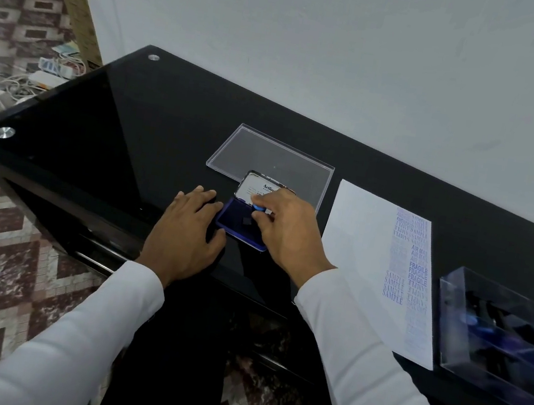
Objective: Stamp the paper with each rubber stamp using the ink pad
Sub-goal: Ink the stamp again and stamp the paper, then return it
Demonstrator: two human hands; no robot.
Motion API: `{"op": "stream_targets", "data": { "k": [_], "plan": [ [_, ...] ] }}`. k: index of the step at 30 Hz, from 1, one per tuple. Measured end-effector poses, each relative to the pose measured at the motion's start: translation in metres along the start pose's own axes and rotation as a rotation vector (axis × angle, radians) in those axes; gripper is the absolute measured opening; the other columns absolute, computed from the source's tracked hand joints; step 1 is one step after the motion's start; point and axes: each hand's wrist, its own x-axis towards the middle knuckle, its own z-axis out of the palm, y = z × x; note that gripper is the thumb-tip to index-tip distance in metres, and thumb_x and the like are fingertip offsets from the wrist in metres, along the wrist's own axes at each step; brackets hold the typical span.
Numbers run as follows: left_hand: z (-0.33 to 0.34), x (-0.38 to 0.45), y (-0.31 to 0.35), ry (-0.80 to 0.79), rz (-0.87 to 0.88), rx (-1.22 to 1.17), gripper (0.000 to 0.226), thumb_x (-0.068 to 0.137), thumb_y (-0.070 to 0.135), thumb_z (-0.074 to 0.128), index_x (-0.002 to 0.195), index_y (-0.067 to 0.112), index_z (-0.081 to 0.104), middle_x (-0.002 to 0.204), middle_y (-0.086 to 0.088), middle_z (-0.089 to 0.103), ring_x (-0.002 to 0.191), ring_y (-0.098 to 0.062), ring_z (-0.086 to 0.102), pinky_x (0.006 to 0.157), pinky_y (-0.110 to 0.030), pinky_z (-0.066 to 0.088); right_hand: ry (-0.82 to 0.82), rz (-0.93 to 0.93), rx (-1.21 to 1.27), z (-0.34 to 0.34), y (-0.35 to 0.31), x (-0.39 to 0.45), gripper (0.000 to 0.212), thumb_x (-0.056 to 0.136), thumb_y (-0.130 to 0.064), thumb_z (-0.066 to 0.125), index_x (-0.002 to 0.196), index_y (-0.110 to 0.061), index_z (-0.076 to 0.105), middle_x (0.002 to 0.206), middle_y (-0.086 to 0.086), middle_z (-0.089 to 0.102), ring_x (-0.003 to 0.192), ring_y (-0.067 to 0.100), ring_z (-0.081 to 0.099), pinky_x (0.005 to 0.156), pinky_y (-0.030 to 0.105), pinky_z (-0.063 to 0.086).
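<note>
While the black table [115, 117] carries everything, the paper [365, 251] lies at three o'clock of the ink pad [238, 222]. Fingers straight, the left hand [185, 228] rests at the pad's nine o'clock edge; the right hand [288, 233] pinches a stamp [259, 209] onto the pad.

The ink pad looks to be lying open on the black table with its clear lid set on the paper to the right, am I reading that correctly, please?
Not quite. The head view shows the ink pad open on the black table, but the clear lid lies on the table behind the pad, left of the paper, not on it.
</note>
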Motion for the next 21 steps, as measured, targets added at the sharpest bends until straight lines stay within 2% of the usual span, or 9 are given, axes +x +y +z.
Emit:
{"op": "stream_targets", "data": {
  "k": [5, 7, 10, 16, 21],
  "plan": [
    [-0.007, -0.003, 0.008, 0.027, -0.017, -0.107, 0.064, 0.095, 0.034, 0.063, 0.152, 0.012, 0.042, 0.158, -0.006, 0.04, 0.152, -0.024, 0.025, 0.123, -0.037, 0.011, 0.036, -0.001, 0.058, -0.001, 0.003, -0.007, 0.029, 0.093, -0.015, 0.067, 0.122, -0.011, 0.069, 0.121, 0.007, 0.068, 0.113, 0.022, 0.062, 0.102, 0.035, 0.049],
    [-0.01, -0.004, 0.017, 0.022, 0.007, -0.123, 0.065, 0.095, 0.034, 0.063, 0.152, 0.012, 0.042, 0.157, -0.006, 0.04, 0.151, -0.024, 0.026, 0.125, -0.039, 0.017, 0.081, 0.006, 0.074, -0.004, 0.006, -0.012, 0.029, 0.094, -0.015, 0.066, 0.122, -0.011, 0.069, 0.122, 0.006, 0.067, 0.113, 0.02, 0.061, 0.103, 0.029, 0.047],
    [-0.012, -0.002, 0.033, 0.023, 0.036, -0.141, 0.064, 0.095, 0.035, 0.062, 0.151, 0.013, 0.042, 0.158, -0.005, 0.04, 0.151, -0.024, 0.026, 0.124, -0.044, 0.024, 0.147, 0.021, 0.065, -0.013, 0.014, -0.021, 0.029, 0.092, -0.016, 0.068, 0.121, -0.013, 0.07, 0.119, 0.003, 0.067, 0.109, 0.016, 0.061, 0.096, 0.017, 0.041],
    [-0.01, 0.003, 0.083, 0.03, 0.167, -0.167, 0.06, 0.093, 0.039, 0.061, 0.146, 0.014, 0.048, 0.15, -0.006, 0.046, 0.141, -0.025, 0.04, 0.117, -0.046, 0.038, 0.249, 0.079, 0.071, -0.043, 0.04, -0.05, 0.026, 0.088, -0.013, 0.073, 0.114, -0.013, 0.073, 0.105, 0.003, 0.069, 0.091, 0.014, 0.063, 0.084, 0.008, 0.041],
    [0.005, 0.003, 0.132, -0.055, 0.222, -0.231, 0.062, 0.096, 0.039, 0.061, 0.152, 0.019, 0.042, 0.158, -0.002, 0.039, 0.148, -0.022, 0.029, 0.117, -0.046, 0.038, 0.31, 0.173, 0.052, -0.07, 0.063, -0.082, 0.025, 0.088, -0.011, 0.073, 0.113, -0.012, 0.075, 0.107, 0.003, 0.071, 0.09, 0.012, 0.064, 0.081, -0.002, 0.034]
  ]
}}
